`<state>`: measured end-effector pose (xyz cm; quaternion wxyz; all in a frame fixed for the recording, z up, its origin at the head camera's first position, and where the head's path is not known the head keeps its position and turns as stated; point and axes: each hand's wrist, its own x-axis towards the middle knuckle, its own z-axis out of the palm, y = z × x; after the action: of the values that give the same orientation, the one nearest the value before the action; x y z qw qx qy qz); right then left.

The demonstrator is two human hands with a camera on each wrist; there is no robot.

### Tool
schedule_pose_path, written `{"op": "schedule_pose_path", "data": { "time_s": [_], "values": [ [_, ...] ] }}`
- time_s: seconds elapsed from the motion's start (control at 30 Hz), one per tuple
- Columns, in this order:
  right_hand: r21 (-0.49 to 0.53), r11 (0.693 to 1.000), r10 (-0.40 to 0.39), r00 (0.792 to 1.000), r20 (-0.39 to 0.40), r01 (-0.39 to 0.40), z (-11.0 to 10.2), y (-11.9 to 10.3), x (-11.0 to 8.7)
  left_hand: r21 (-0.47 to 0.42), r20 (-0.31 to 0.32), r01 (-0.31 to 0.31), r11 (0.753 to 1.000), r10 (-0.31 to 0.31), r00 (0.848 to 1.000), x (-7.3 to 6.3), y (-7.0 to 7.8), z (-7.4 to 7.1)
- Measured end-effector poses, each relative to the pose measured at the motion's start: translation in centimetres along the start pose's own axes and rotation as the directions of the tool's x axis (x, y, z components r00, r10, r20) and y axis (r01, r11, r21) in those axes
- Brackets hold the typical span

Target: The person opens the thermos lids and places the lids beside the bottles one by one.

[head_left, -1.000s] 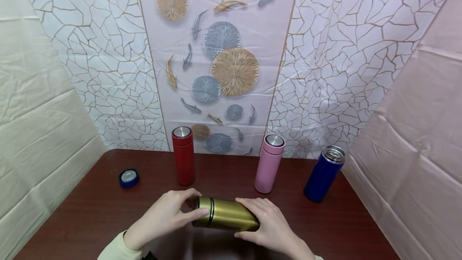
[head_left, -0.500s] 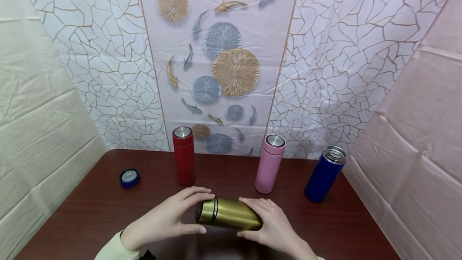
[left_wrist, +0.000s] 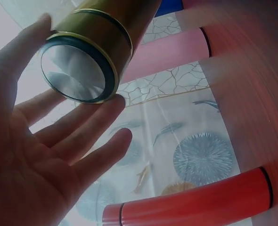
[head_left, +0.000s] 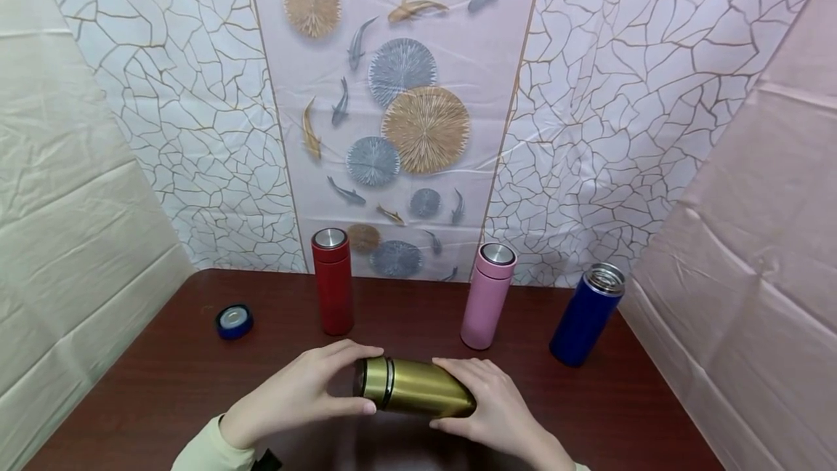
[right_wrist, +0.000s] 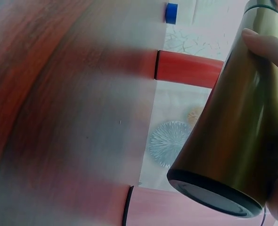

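Note:
A gold thermos bottle (head_left: pixel 425 387) lies level above the front of the table, its lid (head_left: pixel 375 381) pointing left. My right hand (head_left: pixel 493 409) grips its body near the base, thumb below and fingers over the top. Around the lid my left hand (head_left: pixel 294 398) is spread, thumb tip at the lower edge and index finger along the upper edge. In the left wrist view the fingers are nearly straight about the lid's silver end (left_wrist: pixel 73 70), and the palm is apart from it. The bottle's black-rimmed base (right_wrist: pixel 214 194) faces the right wrist camera.
Beyond the hands stand a red thermos (head_left: pixel 336 296) and a pink thermos (head_left: pixel 485 311), both capped. At the right is a blue thermos (head_left: pixel 584 322) with its mouth uncovered. A blue lid (head_left: pixel 234 322) lies upside down on the brown table (head_left: pixel 163 362). Patterned cloth (head_left: pixel 418 195) hangs behind.
My left hand has loosened from the lid, its thumb dropping away and then rising back to the lid's lower edge. The bottle has shifted slightly right; my right hand keeps its grip.

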<state>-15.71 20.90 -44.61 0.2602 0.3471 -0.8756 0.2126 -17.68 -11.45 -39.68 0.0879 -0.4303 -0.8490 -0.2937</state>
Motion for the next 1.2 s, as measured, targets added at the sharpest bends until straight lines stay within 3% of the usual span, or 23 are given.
{"op": "schedule_pose_path", "data": {
  "time_s": [0.23, 0.53, 0.7, 0.83, 1.03, 1.13, 1.2],
  "values": [
    [-0.014, 1.0, -0.021, 1.0, 0.014, 0.022, -0.08, 0.09, -0.04, -0.033, 0.053, 0.104, 0.994, -0.102, 0.993, 0.32, -0.42, 0.04],
    [-0.016, 1.0, -0.015, 1.0, 0.011, 0.016, -0.29, -0.03, -0.01, -0.01, 0.053, 0.152, 0.988, -0.152, 0.987, 0.17, -0.42, 0.26],
    [-0.01, 1.0, -0.004, 1.0, -0.005, 0.004, -0.41, -0.03, -0.08, -0.035, 0.024, 0.095, 0.995, -0.094, 0.995, -0.14, -0.21, 0.48],
    [-0.003, 1.0, 0.021, 1.0, 0.006, -0.021, -0.51, -0.1, -0.06, -0.069, 0.017, 0.007, 0.998, -0.006, 1.0, -0.18, 0.0, 0.48],
    [-0.001, 0.999, 0.049, 0.999, 0.019, -0.049, -0.66, -0.22, -0.11, -0.046, -0.017, -0.151, 0.987, 0.15, 0.988, 0.03, 0.07, 0.36],
    [-0.004, 0.999, 0.042, 0.999, 0.011, -0.042, -0.6, -0.24, -0.13, -0.026, -0.03, -0.174, 0.984, 0.173, 0.984, 0.04, 0.01, 0.39],
    [-0.012, 1.0, 0.026, 1.0, 0.002, -0.026, -0.51, -0.18, -0.12, -0.016, -0.029, -0.156, 0.988, 0.155, 0.987, -0.01, 0.03, 0.43]
  ]
}}
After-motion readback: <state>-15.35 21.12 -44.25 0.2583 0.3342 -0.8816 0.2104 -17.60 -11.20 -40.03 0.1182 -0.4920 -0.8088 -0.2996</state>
